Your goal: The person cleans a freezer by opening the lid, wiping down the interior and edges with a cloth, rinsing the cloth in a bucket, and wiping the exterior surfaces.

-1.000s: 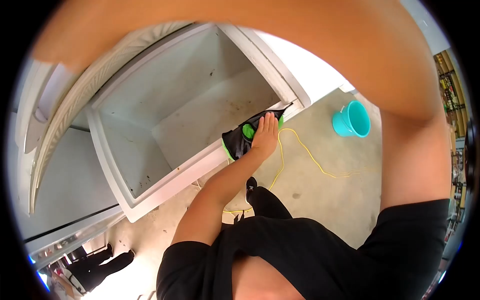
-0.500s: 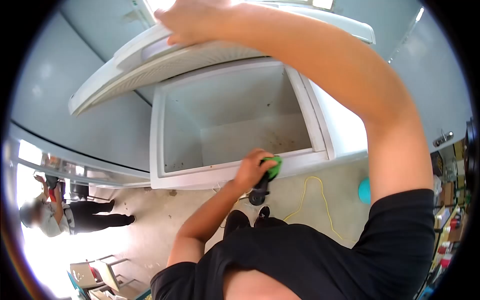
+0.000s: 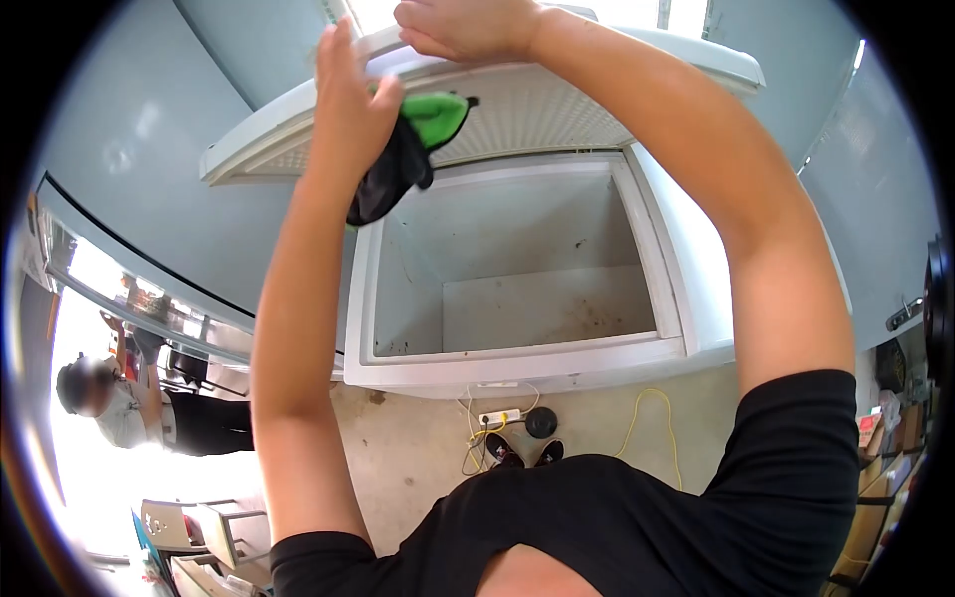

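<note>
- Our left hand [image 3: 350,119] is raised beside the lid, thumb apart from the fingers; we cannot tell whether they pinch the black-and-green cloth [image 3: 386,181] just behind them. A gathered, firm hold keeps its loose end from flapping.
- Our right hand [image 3: 473,28] has its fingers curled on the upper edge of the lid [image 3: 537,114]; a steady grip there keeps the tilted panel from dropping.
- Below, the chest freezer [image 3: 517,364] gapes, brown specks on its inner floor [image 3: 597,316]; even, flat pressure suits such a surface.
- Near our shoes [image 3: 502,450] lies a power strip [image 3: 499,418]; we do well to mind our footing.
</note>
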`<action>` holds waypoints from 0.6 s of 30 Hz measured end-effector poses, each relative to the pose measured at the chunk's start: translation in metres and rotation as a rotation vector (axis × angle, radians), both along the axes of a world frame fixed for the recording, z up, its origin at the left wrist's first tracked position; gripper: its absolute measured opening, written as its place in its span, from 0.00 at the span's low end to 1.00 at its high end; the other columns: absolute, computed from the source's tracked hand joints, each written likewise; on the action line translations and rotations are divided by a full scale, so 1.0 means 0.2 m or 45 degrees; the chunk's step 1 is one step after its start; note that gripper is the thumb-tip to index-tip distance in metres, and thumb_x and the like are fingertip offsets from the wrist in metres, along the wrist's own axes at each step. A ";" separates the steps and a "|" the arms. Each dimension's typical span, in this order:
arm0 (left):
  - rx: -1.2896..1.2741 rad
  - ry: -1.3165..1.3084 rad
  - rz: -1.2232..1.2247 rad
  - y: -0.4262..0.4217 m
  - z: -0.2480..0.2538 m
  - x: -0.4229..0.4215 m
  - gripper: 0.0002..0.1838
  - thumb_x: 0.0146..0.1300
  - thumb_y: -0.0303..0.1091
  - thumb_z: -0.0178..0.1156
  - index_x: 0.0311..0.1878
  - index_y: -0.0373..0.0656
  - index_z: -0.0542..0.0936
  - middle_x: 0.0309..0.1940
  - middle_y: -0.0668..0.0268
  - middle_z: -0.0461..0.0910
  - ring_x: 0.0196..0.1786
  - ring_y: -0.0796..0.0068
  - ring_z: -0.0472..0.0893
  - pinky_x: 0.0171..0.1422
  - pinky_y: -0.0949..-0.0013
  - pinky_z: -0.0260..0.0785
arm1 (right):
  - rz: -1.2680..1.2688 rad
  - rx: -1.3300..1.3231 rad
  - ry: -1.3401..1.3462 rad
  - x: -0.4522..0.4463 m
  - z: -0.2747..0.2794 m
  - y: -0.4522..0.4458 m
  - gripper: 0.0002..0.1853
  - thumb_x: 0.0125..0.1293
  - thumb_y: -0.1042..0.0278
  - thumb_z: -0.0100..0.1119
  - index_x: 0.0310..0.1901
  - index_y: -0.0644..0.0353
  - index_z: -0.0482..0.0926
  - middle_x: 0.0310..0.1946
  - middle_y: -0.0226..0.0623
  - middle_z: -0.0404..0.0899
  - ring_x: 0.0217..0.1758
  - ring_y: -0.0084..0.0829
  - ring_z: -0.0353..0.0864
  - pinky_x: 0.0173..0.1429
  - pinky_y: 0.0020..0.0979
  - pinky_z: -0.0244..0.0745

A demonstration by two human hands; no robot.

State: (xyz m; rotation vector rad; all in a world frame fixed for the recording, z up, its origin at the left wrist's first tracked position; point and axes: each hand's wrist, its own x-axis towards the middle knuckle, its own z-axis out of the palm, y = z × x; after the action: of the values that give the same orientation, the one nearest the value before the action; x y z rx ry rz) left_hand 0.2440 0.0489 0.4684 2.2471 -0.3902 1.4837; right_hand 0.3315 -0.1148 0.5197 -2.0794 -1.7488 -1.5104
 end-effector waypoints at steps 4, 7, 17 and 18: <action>0.031 0.259 -0.065 -0.10 0.11 0.13 0.11 0.53 0.29 0.58 0.37 0.32 0.76 0.41 0.41 0.76 0.47 0.47 0.77 0.52 0.54 0.67 | 0.101 0.076 0.048 0.03 0.00 -0.01 0.10 0.60 0.58 0.50 0.29 0.56 0.73 0.27 0.37 0.74 0.27 0.39 0.79 0.27 0.41 0.74; 0.174 0.089 0.072 -0.08 0.10 0.20 0.10 0.54 0.30 0.57 0.36 0.32 0.77 0.36 0.41 0.78 0.43 0.43 0.76 0.49 0.53 0.67 | 0.051 0.105 -0.250 0.06 0.02 0.01 0.09 0.56 0.60 0.51 0.26 0.55 0.73 0.25 0.34 0.73 0.30 0.37 0.77 0.29 0.38 0.74; 0.167 0.113 0.170 0.02 0.04 0.34 0.23 0.57 0.33 0.56 0.52 0.27 0.71 0.48 0.40 0.74 0.55 0.44 0.71 0.62 0.56 0.63 | 0.153 1.224 1.169 -0.36 -0.96 0.29 0.33 0.51 0.67 0.64 0.58 0.67 0.61 0.55 0.48 0.66 0.62 0.43 0.62 0.63 0.39 0.60; 0.141 0.097 0.182 0.00 0.04 0.34 0.22 0.57 0.33 0.56 0.52 0.27 0.71 0.47 0.40 0.74 0.54 0.44 0.71 0.61 0.56 0.63 | 0.725 1.373 1.622 -0.35 -0.91 0.35 0.32 0.53 0.68 0.63 0.58 0.67 0.62 0.54 0.45 0.68 0.59 0.38 0.65 0.62 0.37 0.62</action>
State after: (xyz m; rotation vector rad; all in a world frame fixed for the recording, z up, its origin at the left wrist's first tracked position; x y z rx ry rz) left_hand 0.3115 0.0493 0.4765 2.4562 -0.3010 1.4733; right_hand 0.2620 -0.0445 0.3369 -1.1928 -0.6222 -0.4297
